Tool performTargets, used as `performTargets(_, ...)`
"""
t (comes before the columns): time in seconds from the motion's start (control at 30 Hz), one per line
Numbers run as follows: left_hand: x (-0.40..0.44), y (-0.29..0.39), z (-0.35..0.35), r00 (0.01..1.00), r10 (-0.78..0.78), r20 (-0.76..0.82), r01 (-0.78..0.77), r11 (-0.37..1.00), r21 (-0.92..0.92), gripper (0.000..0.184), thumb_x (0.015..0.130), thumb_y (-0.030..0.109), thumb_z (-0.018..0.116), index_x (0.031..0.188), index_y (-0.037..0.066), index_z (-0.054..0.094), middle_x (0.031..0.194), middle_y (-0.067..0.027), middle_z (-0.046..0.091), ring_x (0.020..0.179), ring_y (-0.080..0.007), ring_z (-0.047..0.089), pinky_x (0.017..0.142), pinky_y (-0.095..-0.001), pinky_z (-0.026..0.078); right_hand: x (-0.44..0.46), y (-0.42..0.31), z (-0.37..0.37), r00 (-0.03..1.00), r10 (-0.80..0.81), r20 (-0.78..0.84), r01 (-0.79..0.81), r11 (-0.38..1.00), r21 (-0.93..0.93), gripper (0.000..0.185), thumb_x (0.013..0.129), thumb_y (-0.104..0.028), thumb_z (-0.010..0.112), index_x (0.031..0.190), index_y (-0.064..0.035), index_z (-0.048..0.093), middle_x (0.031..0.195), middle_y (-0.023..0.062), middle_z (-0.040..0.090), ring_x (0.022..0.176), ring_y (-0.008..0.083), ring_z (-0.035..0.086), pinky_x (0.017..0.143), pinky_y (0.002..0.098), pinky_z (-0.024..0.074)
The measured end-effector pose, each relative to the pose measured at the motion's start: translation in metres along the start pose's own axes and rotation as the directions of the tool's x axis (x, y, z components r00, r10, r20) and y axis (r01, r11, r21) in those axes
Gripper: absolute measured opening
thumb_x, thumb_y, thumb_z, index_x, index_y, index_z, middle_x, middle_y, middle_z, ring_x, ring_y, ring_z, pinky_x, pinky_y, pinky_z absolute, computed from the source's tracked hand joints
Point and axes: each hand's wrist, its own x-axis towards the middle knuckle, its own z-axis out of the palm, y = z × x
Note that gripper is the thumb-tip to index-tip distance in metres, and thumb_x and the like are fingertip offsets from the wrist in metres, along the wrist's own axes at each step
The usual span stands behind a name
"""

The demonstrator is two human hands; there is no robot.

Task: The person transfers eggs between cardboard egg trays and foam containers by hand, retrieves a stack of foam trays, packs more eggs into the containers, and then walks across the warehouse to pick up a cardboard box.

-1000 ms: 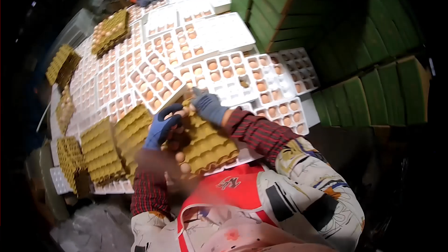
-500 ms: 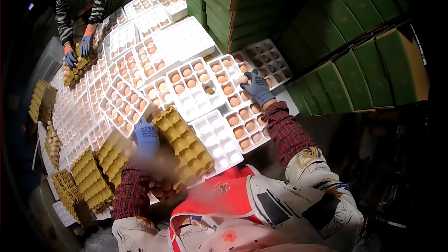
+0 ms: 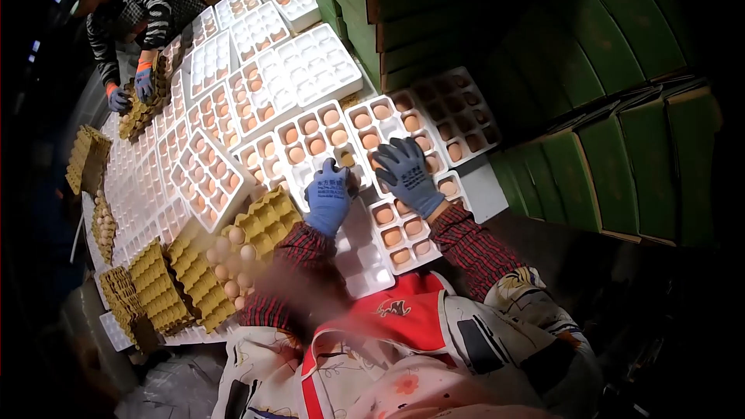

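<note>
My left hand (image 3: 329, 195), in a blue glove with grey fingertips, is over the near part of a white tray (image 3: 301, 174). Its fingers are curled, and what they hold, if anything, is hidden. That tray has brown eggs (image 3: 316, 144) in its far cells. To the right, my right hand (image 3: 407, 177), gloved alike, rests palm down over a second white tray (image 3: 362, 119) of eggs, its fingers stretched and slightly apart. Closer to me is another egg tray (image 3: 400, 237), partly below my right wrist. A bare white tray (image 3: 371, 270) lies under my left forearm.
Yellow pulp trays (image 3: 268, 221) and loose eggs (image 3: 231, 268) are at my left. More white egg trays (image 3: 206, 178) cover the table. Green boxes (image 3: 621, 163) are stacked along the right. At far left, a co-worker's gloved hands (image 3: 132, 89) hold pulp trays.
My left hand has moved right from the pulp trays to the white tray. My right hand has shifted slightly nearer and left, and its fingers have spread over the eggs.
</note>
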Motion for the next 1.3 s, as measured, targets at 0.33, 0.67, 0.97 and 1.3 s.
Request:
performTargets(0.33,0.015,0.006,-0.001,0.992,-0.107,0.063,0.107,0.994,0.009,0.030,0.074,0.027,0.077,0.098,0.015,0.066,0.120,-0.0109,0.056,0.097,-0.0333,0.062,0.076,-0.0449,0.054,0.053,0.010,0.001,0.940,0.135,-0.314,-0.024,0.942,0.333,0.015,0.077,-0.009,0.069,0.092,-0.0100,0.070,0.084,0.0069,0.066,0.082,0.0274,0.060,0.078,0.0406,0.0467)
performTargets(0.67,0.072,0.012,0.002,0.970,-0.069,0.231,0.070,0.998,0.007,0.027,0.086,0.023,0.062,0.111,0.014,0.063,0.112,-0.0130,0.060,0.097,-0.0320,0.064,0.075,-0.0437,0.054,-0.173,0.038,-0.165,0.677,0.713,0.182,-0.717,0.584,0.380,0.027,0.081,-0.001,0.069,0.108,0.0001,0.068,0.105,0.0134,0.069,0.097,0.0233,0.066,0.083,0.0332,0.0532)
performTargets(0.97,0.130,0.073,0.066,0.941,0.210,-0.264,-0.234,0.970,-0.064,0.055,0.091,0.038,0.058,0.139,0.014,0.047,0.142,-0.0146,0.045,0.133,-0.0381,0.037,0.112,-0.0535,0.027,-0.364,0.038,-0.196,0.467,0.726,0.504,-0.432,0.685,-0.587,0.023,0.081,-0.030,0.068,0.090,-0.0087,0.069,0.086,0.0138,0.066,0.082,0.0346,0.063,0.070,0.0463,0.0508)
performTargets(1.3,0.098,0.094,0.089,0.953,-0.004,-0.302,0.025,0.998,0.063,0.045,0.073,0.042,0.074,0.108,0.014,0.066,0.132,-0.0111,0.051,0.123,-0.0344,0.043,0.105,-0.0537,0.030,-0.142,-0.012,-0.153,0.777,0.277,0.565,-0.322,0.946,-0.021,0.027,0.086,-0.035,0.063,0.092,-0.0095,0.066,0.084,0.0130,0.066,0.079,0.0331,0.064,0.072,0.0455,0.0494)
